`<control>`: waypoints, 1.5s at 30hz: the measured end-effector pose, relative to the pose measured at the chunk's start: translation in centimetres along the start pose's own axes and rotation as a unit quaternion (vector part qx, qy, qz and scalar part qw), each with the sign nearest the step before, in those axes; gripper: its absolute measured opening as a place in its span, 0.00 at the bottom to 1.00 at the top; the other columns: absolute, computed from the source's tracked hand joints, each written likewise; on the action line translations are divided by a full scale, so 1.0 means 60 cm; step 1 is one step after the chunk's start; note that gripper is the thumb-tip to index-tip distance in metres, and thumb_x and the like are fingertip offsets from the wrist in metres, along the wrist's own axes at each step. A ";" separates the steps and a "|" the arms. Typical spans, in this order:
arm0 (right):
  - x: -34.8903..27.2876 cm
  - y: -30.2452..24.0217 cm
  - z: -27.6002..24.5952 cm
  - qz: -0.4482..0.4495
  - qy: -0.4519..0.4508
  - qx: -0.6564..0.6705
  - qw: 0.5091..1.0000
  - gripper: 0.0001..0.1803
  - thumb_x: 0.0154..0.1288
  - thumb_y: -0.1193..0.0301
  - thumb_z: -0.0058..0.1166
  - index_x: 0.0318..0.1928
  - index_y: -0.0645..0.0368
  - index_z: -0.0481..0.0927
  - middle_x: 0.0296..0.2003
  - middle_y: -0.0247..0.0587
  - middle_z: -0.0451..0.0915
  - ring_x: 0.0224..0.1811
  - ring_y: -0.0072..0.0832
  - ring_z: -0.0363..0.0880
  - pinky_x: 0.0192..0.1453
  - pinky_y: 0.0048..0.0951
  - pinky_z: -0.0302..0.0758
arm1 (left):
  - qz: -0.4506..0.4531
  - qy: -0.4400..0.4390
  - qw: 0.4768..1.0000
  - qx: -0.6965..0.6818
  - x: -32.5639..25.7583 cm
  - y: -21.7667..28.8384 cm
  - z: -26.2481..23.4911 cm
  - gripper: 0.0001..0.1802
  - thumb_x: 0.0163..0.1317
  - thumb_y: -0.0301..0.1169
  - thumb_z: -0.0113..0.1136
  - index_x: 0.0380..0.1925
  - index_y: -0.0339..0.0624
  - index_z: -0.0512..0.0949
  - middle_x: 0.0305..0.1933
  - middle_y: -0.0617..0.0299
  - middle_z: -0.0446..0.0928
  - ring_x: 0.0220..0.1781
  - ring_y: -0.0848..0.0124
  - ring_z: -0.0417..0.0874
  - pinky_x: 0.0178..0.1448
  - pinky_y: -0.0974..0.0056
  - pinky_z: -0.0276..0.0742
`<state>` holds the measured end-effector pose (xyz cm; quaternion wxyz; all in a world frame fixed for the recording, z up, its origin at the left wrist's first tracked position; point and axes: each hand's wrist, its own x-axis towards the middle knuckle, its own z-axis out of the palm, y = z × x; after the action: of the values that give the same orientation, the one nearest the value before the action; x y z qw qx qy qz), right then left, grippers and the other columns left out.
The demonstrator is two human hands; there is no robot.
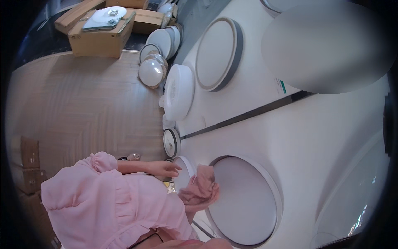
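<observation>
My left hand (163,168) reaches out from a pink sleeve, its fingers loosely extended and holding nothing. It hovers near a small round white lamp (181,172) that leans at the foot of the white wall. My right hand is mostly covered by a bunched pink cloth (200,191); only part of the forearm shows below it. This cloth lies at the left rim of a large round ceiling lamp (244,201) with a pale face and white edge, fixed on the white panel. Whether the cloth presses on the lamp's face I cannot tell.
Another round lamp with a dark rim (219,54) hangs farther along the panel. A thick white lamp (179,92) and several round lamps (151,72) lean along its foot. Cardboard boxes (99,39) stand at the far left, more boxes (30,153) at the near left, on wooden flooring (91,99).
</observation>
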<state>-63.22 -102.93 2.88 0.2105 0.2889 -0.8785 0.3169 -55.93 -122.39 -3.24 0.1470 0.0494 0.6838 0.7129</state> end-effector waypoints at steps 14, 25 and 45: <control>0.047 -0.129 0.159 -0.121 -0.201 0.167 0.958 0.26 0.60 0.51 0.46 0.48 0.59 0.74 0.46 0.44 0.76 0.52 0.37 0.73 0.55 0.34 0.68 | -0.021 0.210 0.951 -0.225 -0.114 -0.034 -0.085 0.19 0.61 0.42 0.55 0.45 0.40 0.73 0.41 0.63 0.75 0.42 0.74 0.75 0.50 0.66 0.71; 0.097 -0.302 0.316 -0.159 -0.305 0.214 0.914 0.25 0.58 0.53 0.49 0.48 0.60 0.75 0.46 0.45 0.76 0.50 0.38 0.74 0.54 0.35 0.69 | -0.028 0.394 0.837 -0.379 -0.235 -0.041 -0.294 0.15 0.65 0.42 0.48 0.47 0.48 0.71 0.40 0.69 0.73 0.42 0.77 0.74 0.48 0.66 0.72; 0.240 -0.526 0.655 -0.194 -0.593 0.281 0.729 0.23 0.56 0.57 0.54 0.46 0.61 0.75 0.47 0.47 0.76 0.47 0.39 0.75 0.52 0.36 0.70 | 0.148 0.623 0.525 -0.561 -0.369 -0.065 -0.505 0.27 0.64 0.44 0.50 0.61 0.53 0.58 0.59 0.62 0.66 0.61 0.65 0.67 0.63 0.57 0.64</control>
<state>-61.08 -154.93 -3.36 -0.3869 0.6285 -0.6203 0.2657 -42.54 -157.51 -6.00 -0.4265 -0.3997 0.0433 0.8102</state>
